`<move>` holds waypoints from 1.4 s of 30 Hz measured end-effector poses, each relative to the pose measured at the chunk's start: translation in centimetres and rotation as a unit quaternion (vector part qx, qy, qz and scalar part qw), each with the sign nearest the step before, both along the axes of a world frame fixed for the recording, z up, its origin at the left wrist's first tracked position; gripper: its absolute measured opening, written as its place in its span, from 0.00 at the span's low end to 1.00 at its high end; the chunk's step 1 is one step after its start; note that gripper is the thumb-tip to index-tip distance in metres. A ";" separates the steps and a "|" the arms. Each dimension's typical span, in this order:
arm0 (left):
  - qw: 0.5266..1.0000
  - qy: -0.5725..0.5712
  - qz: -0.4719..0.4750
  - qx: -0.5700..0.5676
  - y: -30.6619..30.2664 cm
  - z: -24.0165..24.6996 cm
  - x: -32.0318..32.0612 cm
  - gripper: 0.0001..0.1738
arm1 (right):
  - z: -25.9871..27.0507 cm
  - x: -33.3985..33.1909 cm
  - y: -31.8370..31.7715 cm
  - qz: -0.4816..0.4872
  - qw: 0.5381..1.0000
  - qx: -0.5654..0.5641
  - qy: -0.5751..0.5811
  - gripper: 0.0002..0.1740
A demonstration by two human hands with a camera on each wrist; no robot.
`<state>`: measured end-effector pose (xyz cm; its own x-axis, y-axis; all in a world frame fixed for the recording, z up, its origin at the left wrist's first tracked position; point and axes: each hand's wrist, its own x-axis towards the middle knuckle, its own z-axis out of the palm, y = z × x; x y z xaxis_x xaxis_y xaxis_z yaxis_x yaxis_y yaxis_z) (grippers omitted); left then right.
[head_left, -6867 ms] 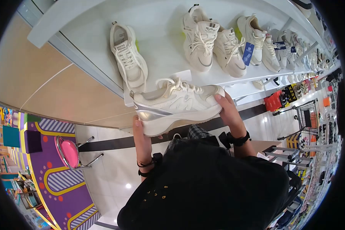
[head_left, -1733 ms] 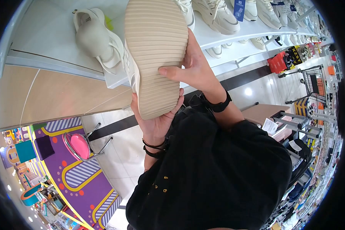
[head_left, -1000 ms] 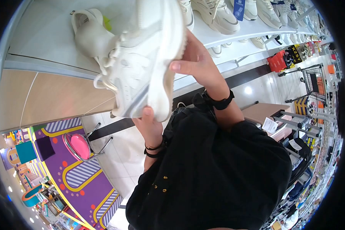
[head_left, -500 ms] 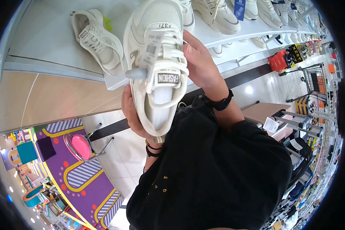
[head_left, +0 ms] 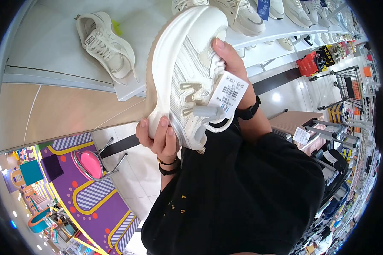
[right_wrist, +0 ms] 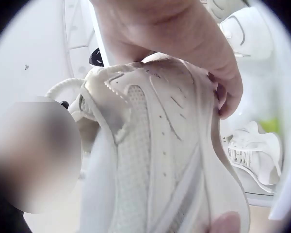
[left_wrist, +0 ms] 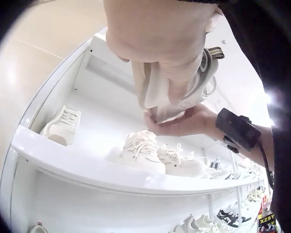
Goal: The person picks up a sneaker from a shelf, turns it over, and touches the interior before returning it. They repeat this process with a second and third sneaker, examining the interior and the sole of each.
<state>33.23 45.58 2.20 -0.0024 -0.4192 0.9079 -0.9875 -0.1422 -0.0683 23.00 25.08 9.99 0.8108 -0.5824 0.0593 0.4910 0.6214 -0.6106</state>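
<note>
A white sneaker [head_left: 178, 63] is held up on its side, toe upward, its outer side toward the head camera. The left hand [head_left: 159, 138] grips it at the heel, fingers on the sole edge. The right hand [head_left: 238, 70] holds the toe end, thumb on the upper. A white price tag [head_left: 228, 94] with a barcode and a grey security tag [head_left: 208, 111] hang at the laces. In the left wrist view the left hand [left_wrist: 160, 39] is curled round the heel. In the right wrist view the right hand [right_wrist: 184, 34] reaches over the toe end.
One white sneaker [head_left: 106, 49] stands on the white shelf [head_left: 42, 55] at the left; more shoes line the shelf to the right. A pink suitcase [head_left: 293, 123] and a shopping cart [head_left: 349, 89] are at the right, a pink chair [head_left: 91, 165] at the lower left.
The sneaker has turned from its laced top facing the camera to its side, with its sole edge now at the left. Both hands have shifted on it, and the price tag has swung to the right.
</note>
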 end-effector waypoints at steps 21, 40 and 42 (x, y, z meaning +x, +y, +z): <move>0.977 0.209 -0.029 -0.004 -0.1 0.2 -1.7 0.35 | 0.5 0.3 0.4 -0.069 0.976 -0.206 -0.002 0.27; 0.953 0.291 -0.080 0.014 0.1 -1.0 -2.6 0.32 | 0.8 0.3 1.2 -0.121 0.970 -0.208 0.042 0.28; 0.980 0.190 -0.059 0.029 0.1 -1.1 -2.3 0.36 | 0.8 0.3 1.3 -0.118 0.971 -0.202 0.049 0.29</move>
